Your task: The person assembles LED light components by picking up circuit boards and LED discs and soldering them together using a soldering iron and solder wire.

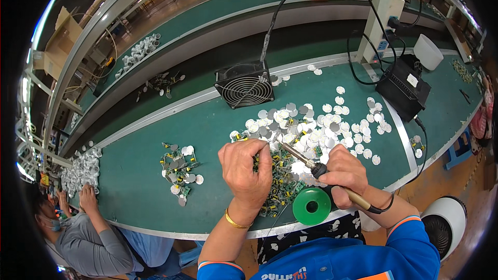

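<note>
My right hand [343, 176] is closed around the handle of a soldering iron [295, 152], whose metal tip points up and left towards my left hand [245, 168]. Thumb and index finger of that left hand are pinched together near the tip; whatever they hold is too small and hidden to make out. Below both hands lies a heap of small green circuit boards [280, 181] with yellow parts. Just beyond, white and grey round discs [324, 132] are spread in a loose pile. A green spool [322, 214] lies at the table edge by my right wrist.
A black fan [245, 91] stands behind the discs. Back right, a black box [403, 91] with cables sits near a white cup [428, 52]. A smaller board cluster [180, 171] lies to the left. Far left, a co-worker [96, 243] reaches towards pale plastic parts [83, 171].
</note>
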`<move>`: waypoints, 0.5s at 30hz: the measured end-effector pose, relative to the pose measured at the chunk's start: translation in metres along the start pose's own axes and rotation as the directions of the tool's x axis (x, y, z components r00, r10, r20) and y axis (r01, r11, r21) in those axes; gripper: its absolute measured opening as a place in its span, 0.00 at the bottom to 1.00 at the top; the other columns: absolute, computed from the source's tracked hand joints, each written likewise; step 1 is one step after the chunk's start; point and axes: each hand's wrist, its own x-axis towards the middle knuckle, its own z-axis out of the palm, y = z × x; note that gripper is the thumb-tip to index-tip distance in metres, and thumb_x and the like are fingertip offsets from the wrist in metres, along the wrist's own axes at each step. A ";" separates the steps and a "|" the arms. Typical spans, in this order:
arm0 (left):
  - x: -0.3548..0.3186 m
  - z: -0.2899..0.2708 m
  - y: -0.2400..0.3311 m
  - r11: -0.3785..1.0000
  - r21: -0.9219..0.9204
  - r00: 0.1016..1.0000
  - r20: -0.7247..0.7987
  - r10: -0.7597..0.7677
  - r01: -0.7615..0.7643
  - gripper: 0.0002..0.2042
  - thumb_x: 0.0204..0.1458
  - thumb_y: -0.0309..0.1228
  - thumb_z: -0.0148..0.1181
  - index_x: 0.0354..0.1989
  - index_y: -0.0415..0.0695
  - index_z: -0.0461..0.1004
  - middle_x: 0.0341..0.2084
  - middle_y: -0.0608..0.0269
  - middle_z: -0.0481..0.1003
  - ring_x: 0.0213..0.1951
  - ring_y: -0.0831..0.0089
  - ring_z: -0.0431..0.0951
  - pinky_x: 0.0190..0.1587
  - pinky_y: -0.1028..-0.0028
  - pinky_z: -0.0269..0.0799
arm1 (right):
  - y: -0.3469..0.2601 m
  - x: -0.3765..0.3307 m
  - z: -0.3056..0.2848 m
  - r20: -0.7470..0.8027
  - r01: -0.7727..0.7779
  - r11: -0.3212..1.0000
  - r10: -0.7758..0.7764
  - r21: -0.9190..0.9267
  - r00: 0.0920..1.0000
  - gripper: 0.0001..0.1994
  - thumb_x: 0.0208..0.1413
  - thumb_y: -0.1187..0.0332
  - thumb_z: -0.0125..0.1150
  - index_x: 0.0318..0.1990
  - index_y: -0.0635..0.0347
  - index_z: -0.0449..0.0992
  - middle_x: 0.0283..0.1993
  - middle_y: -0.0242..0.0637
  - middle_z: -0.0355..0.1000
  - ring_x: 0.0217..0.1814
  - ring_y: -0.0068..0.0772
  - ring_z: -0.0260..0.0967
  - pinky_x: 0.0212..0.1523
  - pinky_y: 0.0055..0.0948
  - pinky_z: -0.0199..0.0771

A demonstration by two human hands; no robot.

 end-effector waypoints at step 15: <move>0.003 0.000 0.000 0.988 0.107 0.994 -0.003 0.108 -0.107 0.11 0.40 0.16 0.64 0.31 0.44 0.73 0.26 0.64 0.76 0.30 0.67 0.75 0.42 0.67 0.63 | 0.001 0.000 0.002 0.040 -0.017 0.999 0.019 -0.042 0.999 0.17 0.38 0.77 0.55 0.40 0.58 0.74 0.22 0.34 0.67 0.21 0.34 0.61 0.26 0.33 0.59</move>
